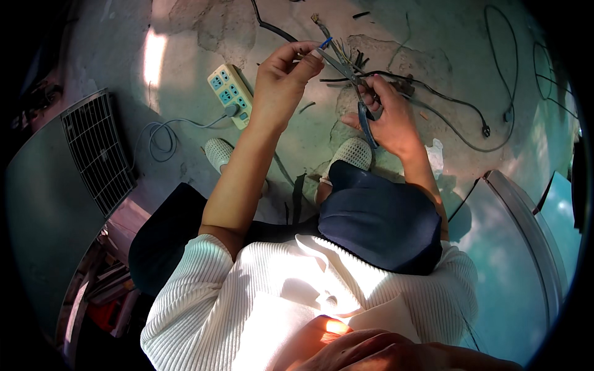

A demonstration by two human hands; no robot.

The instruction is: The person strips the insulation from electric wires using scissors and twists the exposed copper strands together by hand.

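Spreading beneath both hands is a grey concrete floor (185, 93), with stains and cracks. Low on the right of the right hand stands a pale blue panel (504, 247), and far to the left of the left hand a wide dark panel (49, 179). Between the two forearms and behind the hands are the white ribbed top (272, 278) and navy trousers (377, 216) of the person. A black wire grille (99, 151) is well left of the left hand.

Both forearms reach forward; the hands are apart, with the scissors (342, 67) bridging them. The left hand (288, 71) is bent inward, its thumb and forefinger pinched together on a blue wire (325, 42). The right hand (390, 114) is turned toward the left one, and its fingers are closed around the scissors' handles. The blades point to the left fingertips; how wide they stand, I cannot tell.

To the right of the right hand lies a black cord (486, 131) ending in a plug. Just left of the left hand is a cream power strip (231, 93) with blue sockets; any marks on it are too small for reading. Nearer to the body than the right hand is a perforated clog (354, 153). Smallest, a dark scrap (307, 107) lies between the hands.
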